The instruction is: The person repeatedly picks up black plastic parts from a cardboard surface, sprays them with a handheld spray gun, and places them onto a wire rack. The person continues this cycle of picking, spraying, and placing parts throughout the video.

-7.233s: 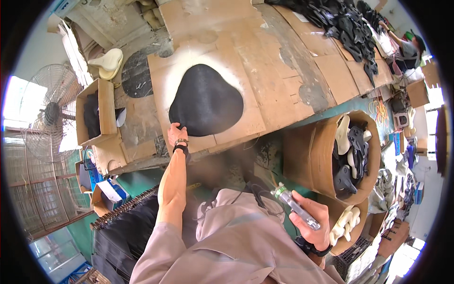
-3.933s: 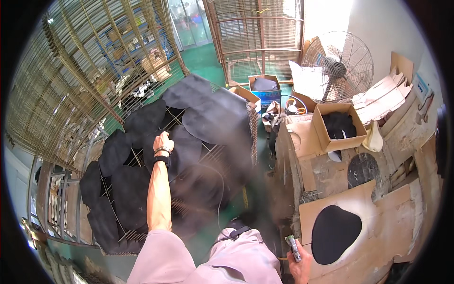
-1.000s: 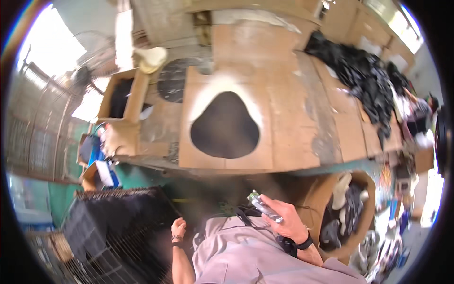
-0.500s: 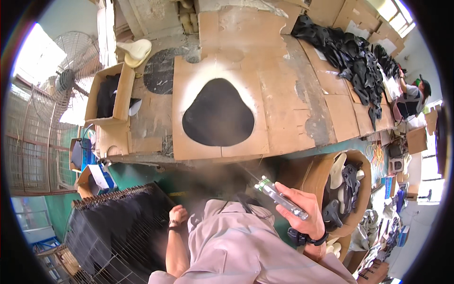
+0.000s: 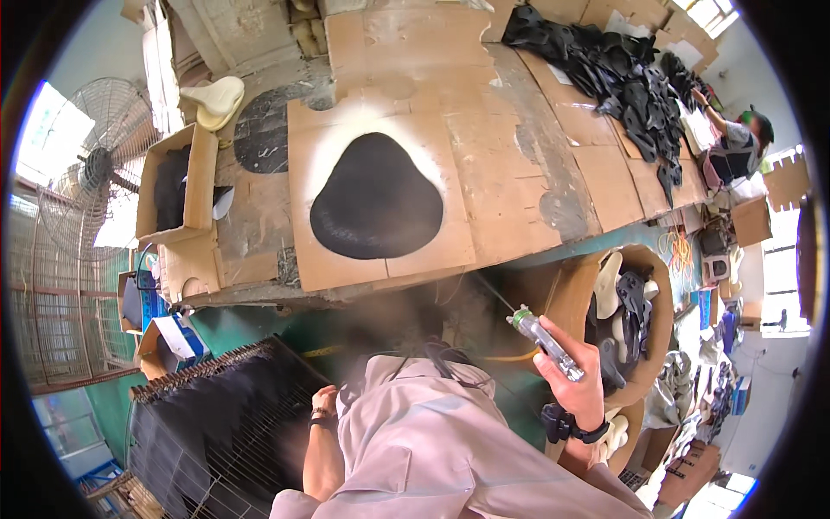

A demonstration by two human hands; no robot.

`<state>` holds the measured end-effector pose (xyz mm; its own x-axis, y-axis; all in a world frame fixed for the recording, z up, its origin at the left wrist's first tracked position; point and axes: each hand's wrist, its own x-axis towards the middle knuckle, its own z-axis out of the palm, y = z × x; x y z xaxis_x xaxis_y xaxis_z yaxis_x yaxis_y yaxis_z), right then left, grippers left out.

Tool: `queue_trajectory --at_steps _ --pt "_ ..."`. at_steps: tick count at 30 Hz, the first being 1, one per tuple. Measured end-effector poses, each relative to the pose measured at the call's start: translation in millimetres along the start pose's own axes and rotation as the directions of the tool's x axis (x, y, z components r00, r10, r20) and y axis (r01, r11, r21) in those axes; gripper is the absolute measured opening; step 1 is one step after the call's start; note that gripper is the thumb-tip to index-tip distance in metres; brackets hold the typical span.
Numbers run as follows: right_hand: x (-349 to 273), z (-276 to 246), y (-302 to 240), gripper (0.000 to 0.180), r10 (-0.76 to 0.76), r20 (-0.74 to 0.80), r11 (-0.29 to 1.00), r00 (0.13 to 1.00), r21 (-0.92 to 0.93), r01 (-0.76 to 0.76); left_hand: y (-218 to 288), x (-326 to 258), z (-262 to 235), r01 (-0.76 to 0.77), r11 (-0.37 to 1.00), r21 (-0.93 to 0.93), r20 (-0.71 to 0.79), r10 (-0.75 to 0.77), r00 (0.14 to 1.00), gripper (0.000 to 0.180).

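Right hand (image 5: 577, 381) closed around spray gun (image 5: 543, 342), which I had raised slightly, below the tabletop (image 5: 536, 164) edge. Black saddle-shaped piece (image 5: 376, 199) lay on cardboard there. Left hand (image 5: 322, 413) near wire rack (image 5: 216, 424); its grip I cannot tell.

The room was a cluttered workshop with a green-painted floor (image 5: 385, 324) and a long workbench (image 5: 553, 173) topped with worn cardboard sheets. A large round fan (image 5: 99, 160) stood at the left beside metal window grilles (image 5: 52, 311), where bright daylight came in. Open cardboard boxes (image 5: 177, 186) sat on the bench's left end.
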<state>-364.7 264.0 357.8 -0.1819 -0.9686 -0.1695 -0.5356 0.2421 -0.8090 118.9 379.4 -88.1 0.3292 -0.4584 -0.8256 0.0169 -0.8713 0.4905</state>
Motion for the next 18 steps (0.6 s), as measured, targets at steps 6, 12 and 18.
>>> queue_trajectory --at_steps 6,12,18 --pt "19.5 12.1 -0.4 0.046 -0.085 -0.118 0.996 0.989 0.024 0.088 15.4 -1.6 -0.3 0.088 0.974 -0.209 0.033 -0.083 0.996 0.029" --pt "47.8 27.6 -20.4 0.048 -0.235 -0.105 0.971 0.966 0.011 0.237 43.6 -7.8 -4.4 0.109 0.976 -0.188 0.041 -0.103 0.994 0.031" --pt "45.8 32.5 -35.6 0.056 -0.396 0.135 0.918 0.908 0.036 0.395 38.9 -9.0 -10.1 0.124 0.973 -0.194 0.058 -0.115 0.992 0.036"
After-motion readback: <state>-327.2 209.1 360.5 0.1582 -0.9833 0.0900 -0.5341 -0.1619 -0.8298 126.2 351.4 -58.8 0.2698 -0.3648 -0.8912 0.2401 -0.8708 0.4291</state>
